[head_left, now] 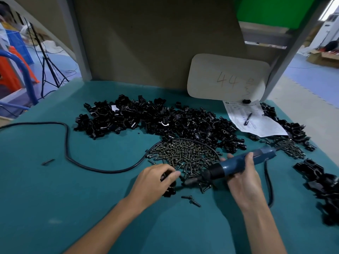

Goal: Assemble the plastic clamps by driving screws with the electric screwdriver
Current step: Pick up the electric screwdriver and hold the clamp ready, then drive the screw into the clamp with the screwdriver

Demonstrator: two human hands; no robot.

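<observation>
My right hand (244,177) grips a blue electric screwdriver (238,164) with a black nose, its tip pointing left and down toward the near edge of a heap of dark screws (185,154). My left hand (156,180) curls its fingers round a black plastic clamp (169,189) that rests on the green table (73,189), just left of the driver's tip. Two loose screws (190,199) lie in front of the hands. A big pile of black clamp parts (156,118) spreads behind the screws.
A black cable (67,143) loops across the left of the table and round the screw heap. At the right lie more black clamps (322,186), a second patch of screws (291,147), and a paper sheet (255,120) with a pen. A white card marked 44 (227,77) leans on the back panel.
</observation>
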